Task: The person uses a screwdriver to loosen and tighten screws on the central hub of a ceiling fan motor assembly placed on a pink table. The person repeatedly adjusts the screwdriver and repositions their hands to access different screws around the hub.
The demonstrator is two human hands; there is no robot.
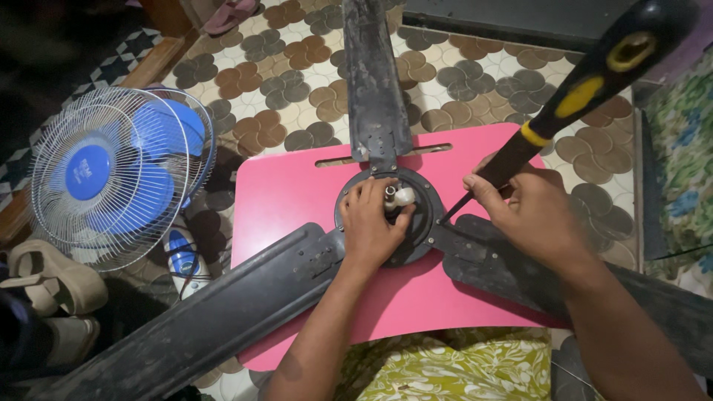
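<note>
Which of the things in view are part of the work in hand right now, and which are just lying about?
In use:
- ceiling fan hub, under the left hand
- screwdriver, held in the right hand, tip at the hub
- fan blades
- pink table beneath the fan

Lying about:
- blue table fan
- sandals
- slipper on the tiled floor
</note>
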